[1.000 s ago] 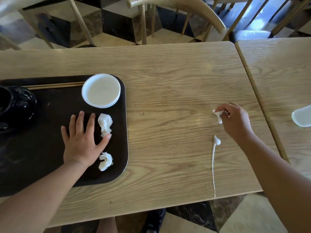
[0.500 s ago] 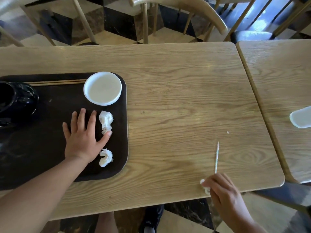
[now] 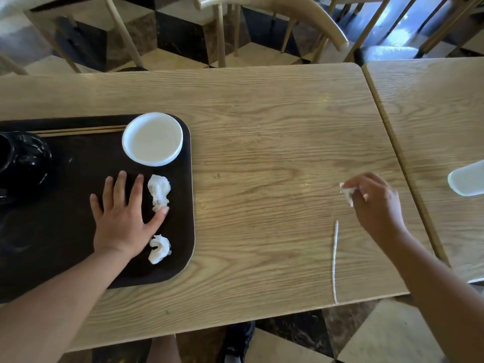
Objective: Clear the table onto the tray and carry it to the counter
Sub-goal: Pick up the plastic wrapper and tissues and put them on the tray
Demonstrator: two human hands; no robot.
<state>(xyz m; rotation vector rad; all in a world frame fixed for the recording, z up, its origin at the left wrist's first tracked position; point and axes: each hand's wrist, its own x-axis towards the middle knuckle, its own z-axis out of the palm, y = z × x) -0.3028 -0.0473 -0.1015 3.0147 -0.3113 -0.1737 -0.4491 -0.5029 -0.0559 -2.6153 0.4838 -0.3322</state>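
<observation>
A dark tray (image 3: 180, 258) lies on the left of the wooden table (image 3: 262, 127). On it are a white plate (image 3: 152, 138), chopsticks (image 3: 78, 131), a black bowl (image 3: 22, 163) and two crumpled tissues (image 3: 158, 191) (image 3: 158, 248). My left hand (image 3: 123, 218) rests flat on the tray, fingers spread, thumb touching the upper tissue. My right hand (image 3: 377, 203) hovers over the table's right side, pinching a small crumpled tissue (image 3: 347, 193). A thin white twisted paper strip (image 3: 335, 260) lies on the table below that hand, reaching the front edge.
A second table (image 3: 432, 113) adjoins on the right, with a white dish (image 3: 467, 179) at the frame edge. Wooden chairs (image 3: 275, 11) stand behind the table. A shoe (image 3: 238, 341) shows under the front edge.
My right hand moved from the front edge back up over the table's right side, still pinching the small tissue. The white strip now reaches the front edge again. My left hand stayed put.
</observation>
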